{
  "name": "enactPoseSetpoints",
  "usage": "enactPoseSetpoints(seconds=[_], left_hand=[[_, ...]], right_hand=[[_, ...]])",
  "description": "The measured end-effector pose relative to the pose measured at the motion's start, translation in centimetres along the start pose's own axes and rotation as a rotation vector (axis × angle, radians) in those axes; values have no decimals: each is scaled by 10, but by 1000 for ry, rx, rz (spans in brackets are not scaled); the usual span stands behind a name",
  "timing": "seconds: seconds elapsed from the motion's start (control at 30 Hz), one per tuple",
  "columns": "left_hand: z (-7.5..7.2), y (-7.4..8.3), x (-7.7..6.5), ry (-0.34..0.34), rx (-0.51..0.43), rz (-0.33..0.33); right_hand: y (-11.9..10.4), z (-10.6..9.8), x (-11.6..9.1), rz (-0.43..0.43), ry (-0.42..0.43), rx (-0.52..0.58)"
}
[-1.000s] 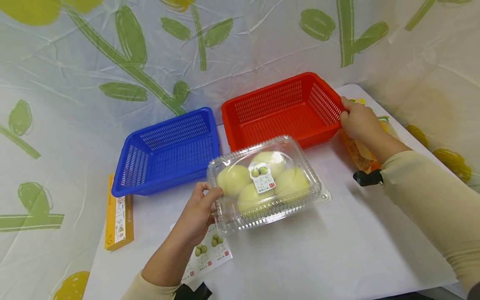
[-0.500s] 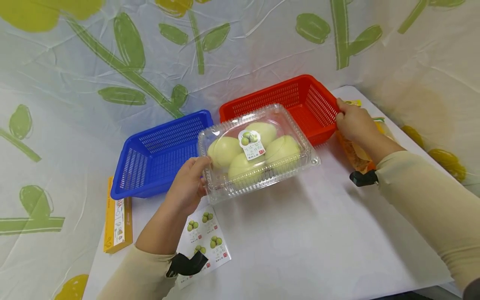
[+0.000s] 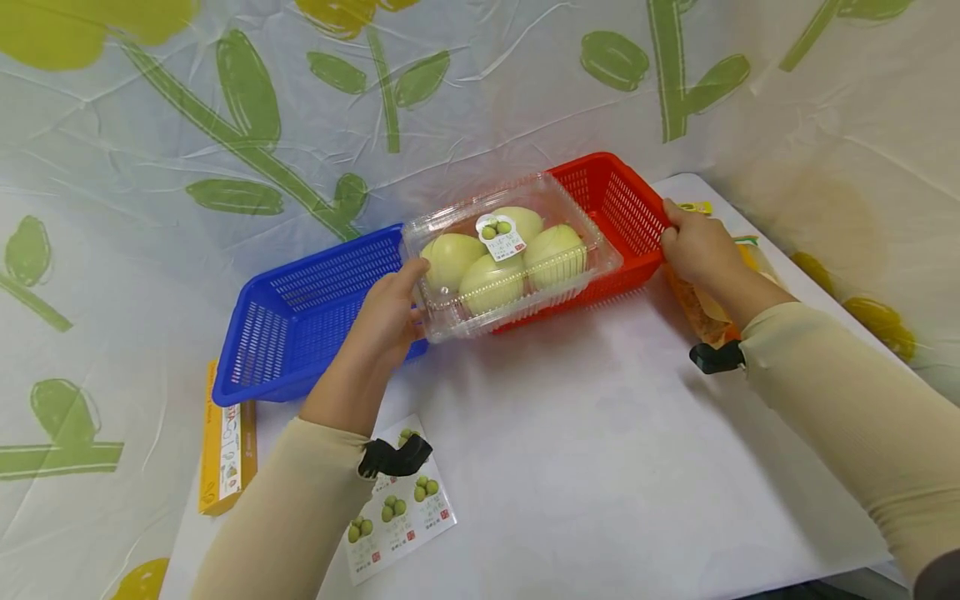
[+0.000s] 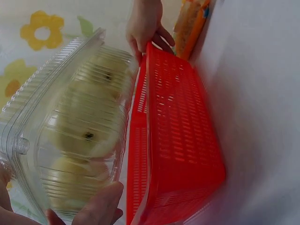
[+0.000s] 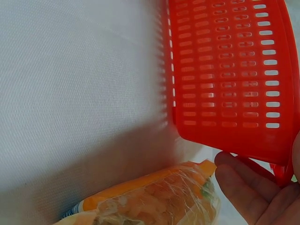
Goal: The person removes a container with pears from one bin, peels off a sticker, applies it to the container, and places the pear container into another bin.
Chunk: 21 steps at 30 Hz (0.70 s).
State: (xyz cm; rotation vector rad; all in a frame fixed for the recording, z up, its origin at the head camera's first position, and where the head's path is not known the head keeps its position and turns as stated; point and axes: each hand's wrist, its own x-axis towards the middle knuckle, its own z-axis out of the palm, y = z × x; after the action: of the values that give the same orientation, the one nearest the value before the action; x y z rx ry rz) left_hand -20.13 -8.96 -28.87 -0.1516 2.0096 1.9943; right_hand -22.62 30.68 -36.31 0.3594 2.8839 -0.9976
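My left hand (image 3: 390, 312) grips the left end of a clear plastic clamshell box (image 3: 600, 258) with several pale green round fruits (image 3: 491, 285) inside and a white label (image 3: 501, 238) on its lid. The box hangs above the red basket (image 3: 633, 212), covering much of its opening; in the left wrist view a gap shows between the box and the basket's rim. My right hand (image 3: 701, 250) holds the right rim of the red basket, thumb above and fingers underneath, seen also in the right wrist view as fingers (image 5: 241, 187) below the rim.
A blue basket (image 3: 262, 333) stands left, beside a yellow box (image 3: 228, 450). A sheet of fruit stickers (image 3: 405, 525) lies near the front. An orange food packet (image 3: 697, 308) lies under my right forearm. A flower-patterned sheet (image 3: 480, 100) hangs behind the table.
My left hand has lifted the clamshell box and carried it away from me, from in front of the red basket to over it. My right hand stays on the basket's rim.
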Motion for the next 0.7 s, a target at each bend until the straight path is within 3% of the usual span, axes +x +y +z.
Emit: enactPoseSetpoints(seconds=[0.2, 0.7], left_hand=[[13, 3, 21, 13, -13, -4], [40, 4, 63, 118, 10, -61]], right_hand=[[2, 0, 0, 11, -15, 21], [2, -1, 1, 11, -11, 5]])
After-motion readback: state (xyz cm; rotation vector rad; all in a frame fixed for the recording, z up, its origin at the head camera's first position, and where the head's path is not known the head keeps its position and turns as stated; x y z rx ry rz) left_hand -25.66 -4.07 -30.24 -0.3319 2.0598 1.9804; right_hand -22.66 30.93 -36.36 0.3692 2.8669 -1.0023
